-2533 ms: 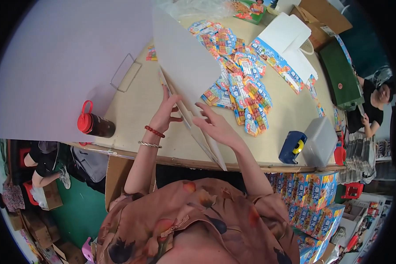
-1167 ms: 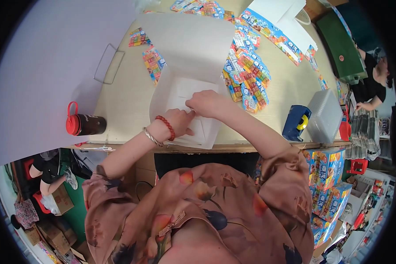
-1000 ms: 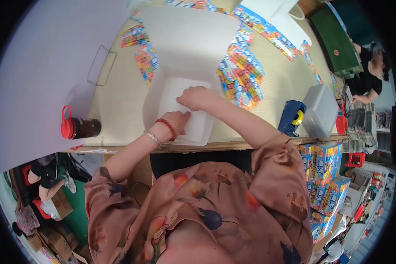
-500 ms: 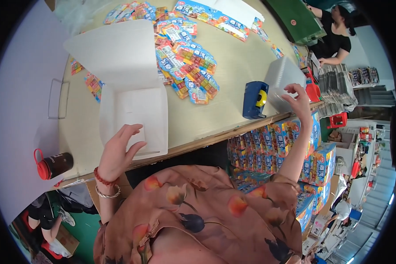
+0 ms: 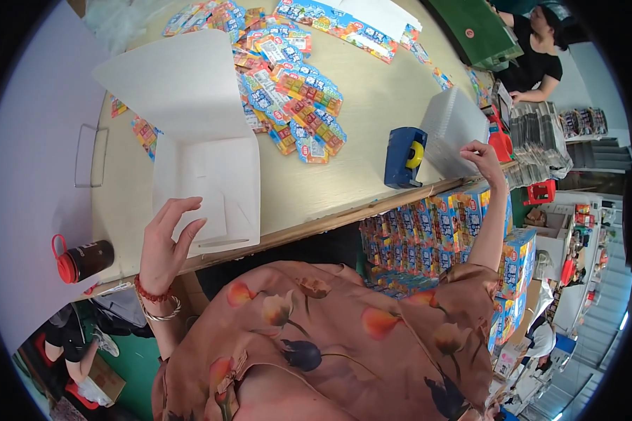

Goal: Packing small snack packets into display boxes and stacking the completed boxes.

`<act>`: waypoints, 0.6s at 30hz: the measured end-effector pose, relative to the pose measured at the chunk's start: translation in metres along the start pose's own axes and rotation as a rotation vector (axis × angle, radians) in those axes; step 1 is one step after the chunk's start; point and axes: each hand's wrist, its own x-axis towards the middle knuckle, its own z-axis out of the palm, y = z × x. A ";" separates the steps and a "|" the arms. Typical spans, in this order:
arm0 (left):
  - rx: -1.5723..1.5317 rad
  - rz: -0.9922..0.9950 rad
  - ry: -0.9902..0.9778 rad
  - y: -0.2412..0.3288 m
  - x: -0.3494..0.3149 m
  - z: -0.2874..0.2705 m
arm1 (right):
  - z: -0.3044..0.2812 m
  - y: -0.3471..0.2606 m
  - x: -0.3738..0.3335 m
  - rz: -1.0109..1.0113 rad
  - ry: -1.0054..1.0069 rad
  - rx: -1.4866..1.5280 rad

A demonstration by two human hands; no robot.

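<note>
An open white cardboard box (image 5: pixel 246 203) sits at the table's near left edge, its lid raised toward the back. My left hand (image 5: pixel 167 235) is by its near left corner, thumb and fingers apart, holding nothing. On the right, a stack of clear plastic trays (image 5: pixel 451 133) stands by the table edge. My right hand (image 5: pixel 486 165) is at the stack's right side, with fingers curled and pressed together. Whether a thin plastic edge lies between them is too small to make out. A blue tape dispenser (image 5: pixel 399 160) with yellow tape stands just left of the stack.
Colourful candy packets (image 5: pixel 295 91) lie heaped mid-table. A printed carton (image 5: pixel 337 31) lies behind them. A dark bottle with a red lid (image 5: pixel 88 261) stands at far left. Stacked printed boxes (image 5: pixel 428 228) fill the space below the table's right edge. A co-worker (image 5: pixel 537 59) is at far right.
My right hand has shifted right and slightly down along the plastic stack, its fingers drawing together. My left hand has moved left and slightly down, away from the box's inside.
</note>
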 end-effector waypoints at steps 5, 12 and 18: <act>-0.022 -0.025 -0.003 -0.002 -0.003 -0.001 | 0.001 0.002 0.000 0.018 0.009 -0.009; -0.040 -0.052 -0.008 -0.007 -0.005 0.005 | 0.043 -0.028 -0.013 -0.387 0.275 -0.589; -0.045 -0.014 -0.031 -0.002 0.004 0.006 | 0.014 -0.003 0.008 -0.203 0.400 -0.480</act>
